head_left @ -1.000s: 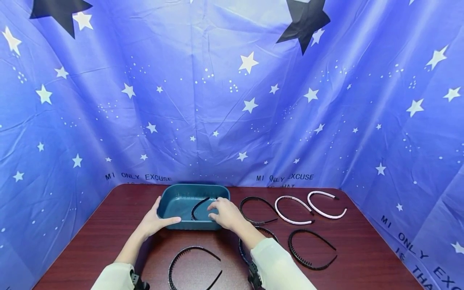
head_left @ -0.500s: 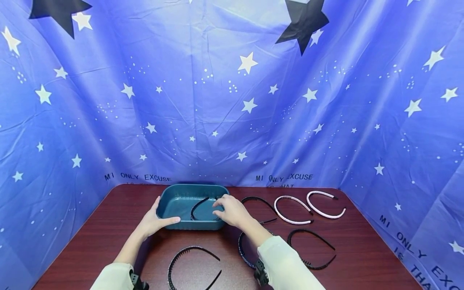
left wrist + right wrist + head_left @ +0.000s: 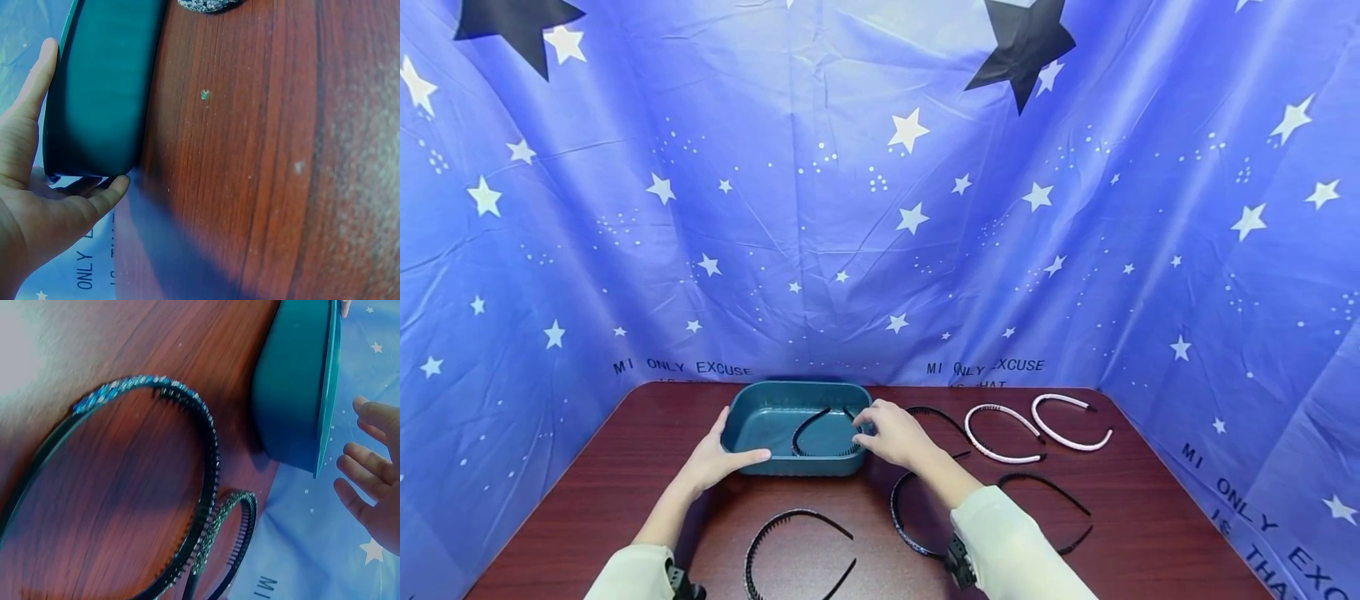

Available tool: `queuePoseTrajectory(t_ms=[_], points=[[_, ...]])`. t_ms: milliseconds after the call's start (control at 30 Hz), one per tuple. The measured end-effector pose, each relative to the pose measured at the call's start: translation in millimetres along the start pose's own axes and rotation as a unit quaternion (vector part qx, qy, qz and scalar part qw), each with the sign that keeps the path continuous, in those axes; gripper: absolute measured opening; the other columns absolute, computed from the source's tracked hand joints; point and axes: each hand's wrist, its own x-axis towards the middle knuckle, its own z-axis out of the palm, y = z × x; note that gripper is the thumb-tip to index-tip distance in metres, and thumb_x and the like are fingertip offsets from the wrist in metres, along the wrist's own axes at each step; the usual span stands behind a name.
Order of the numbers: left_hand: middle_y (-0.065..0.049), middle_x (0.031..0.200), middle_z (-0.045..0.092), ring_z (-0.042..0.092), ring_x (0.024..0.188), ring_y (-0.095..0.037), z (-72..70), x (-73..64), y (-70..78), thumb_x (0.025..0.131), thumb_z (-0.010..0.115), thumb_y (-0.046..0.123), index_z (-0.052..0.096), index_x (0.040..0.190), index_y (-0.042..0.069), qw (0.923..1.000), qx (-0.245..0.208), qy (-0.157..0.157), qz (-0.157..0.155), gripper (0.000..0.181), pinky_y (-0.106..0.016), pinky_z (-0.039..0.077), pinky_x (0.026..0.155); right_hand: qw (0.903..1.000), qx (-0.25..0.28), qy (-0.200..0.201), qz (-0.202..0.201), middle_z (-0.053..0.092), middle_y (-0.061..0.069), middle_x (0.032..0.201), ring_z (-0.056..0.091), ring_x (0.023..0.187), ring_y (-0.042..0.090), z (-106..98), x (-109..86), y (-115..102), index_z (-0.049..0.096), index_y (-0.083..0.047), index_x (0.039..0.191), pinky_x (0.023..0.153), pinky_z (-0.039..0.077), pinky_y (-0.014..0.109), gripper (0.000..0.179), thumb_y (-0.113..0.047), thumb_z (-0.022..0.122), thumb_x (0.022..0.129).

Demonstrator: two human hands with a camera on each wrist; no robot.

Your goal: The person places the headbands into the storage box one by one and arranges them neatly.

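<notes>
A teal plastic tub (image 3: 801, 467) stands at the back of the table, with a black toothed headband (image 3: 797, 437) lying inside toward its right end. My left hand (image 3: 711, 461) holds the tub's left end, thumb along the front rim and fingers against the outer side. Over the tub's right rim is my right hand (image 3: 895, 433), its fingers loosely bent around nothing. The right wrist view shows that hand's fingers spread beside the rim. Beneath the right forearm lies a black headband with blue glitter (image 3: 209, 425), partly hidden in the head view.
A black headband (image 3: 751, 550) lies at the front, another (image 3: 1052, 483) at right, and a third (image 3: 951, 417) behind the right hand. Two pale pink headbands (image 3: 973, 429) lie at the back right. A blue star-printed curtain (image 3: 850, 208) surrounds the dark red table (image 3: 587, 500).
My right hand has drawn back to the right from inside the tub to its right rim, uncovering more of the headband there. My left hand stays on the tub.
</notes>
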Motion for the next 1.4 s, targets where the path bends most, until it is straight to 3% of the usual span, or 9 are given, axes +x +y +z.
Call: queuePoseTrajectory(t_ms=[300,600,867,967,1167,1400], points=[[-0.023,0.156,0.005,0.012,0.141,-0.044,-0.6,0.1,0.5,0.072,0.077,0.047,-0.007,0.151,0.010,1.0000,-0.002,0.005,0.003,0.121,-0.062,0.021,0.109,0.9995,-0.027,0.009,-0.013,0.064,0.006,0.095,0.060,0.088,0.020,-3,-9.6,16,0.071,-0.010,0.099,0.076,0.048,0.036,0.022,-0.024,0.070,0.082],[-0.022,0.156,0.004,0.012,0.141,-0.044,-0.8,0.6,-1.4,0.072,0.076,0.047,-0.008,0.151,0.010,1.0000,-0.001,0.003,0.006,0.121,-0.062,0.021,0.109,0.9995,-0.030,0.001,-0.008,0.061,0.005,0.088,0.054,0.077,0.015,-9,-23.9,30,0.070,-0.009,0.097,0.069,0.045,0.031,0.021,-0.023,0.071,0.081],[-0.022,0.156,0.004,0.013,0.140,-0.045,-0.3,0.7,-0.6,0.073,0.076,0.048,-0.008,0.151,0.010,1.0000,0.004,0.002,0.008,0.121,-0.063,0.021,0.108,0.9984,-0.046,0.024,-0.024,0.066,0.003,0.092,0.063,0.091,0.018,-12,-37.0,45,0.070,-0.010,0.092,0.081,0.049,0.033,0.019,-0.022,0.073,0.078],[-0.022,0.156,0.004,0.012,0.140,-0.045,-0.1,0.6,-0.6,0.073,0.075,0.048,-0.009,0.151,0.010,1.0000,0.003,0.002,0.007,0.121,-0.063,0.021,0.108,0.9981,-0.050,0.026,-0.024,0.064,0.002,0.090,0.063,0.088,0.019,-14,-42.8,50,0.070,-0.009,0.091,0.080,0.049,0.034,0.019,-0.021,0.073,0.077],[-0.022,0.156,0.004,0.012,0.140,-0.045,0.5,0.7,-1.7,0.073,0.075,0.048,-0.009,0.151,0.010,1.0000,0.005,0.002,0.008,0.120,-0.063,0.021,0.108,0.9984,-0.055,0.013,0.002,0.062,-0.001,0.088,0.061,0.084,0.017,-19,-53.4,59,0.070,-0.011,0.092,0.075,0.048,0.035,0.018,-0.023,0.073,0.078],[-0.023,0.156,0.004,0.013,0.140,-0.045,0.6,0.3,-0.9,0.073,0.075,0.048,-0.008,0.151,0.010,1.0000,0.007,0.005,0.006,0.120,-0.063,0.021,0.108,0.9978,-0.062,0.007,0.020,0.064,0.000,0.091,0.063,0.088,0.018,-26,-66.2,73,0.070,-0.011,0.093,0.078,0.050,0.036,0.019,-0.023,0.072,0.079]])
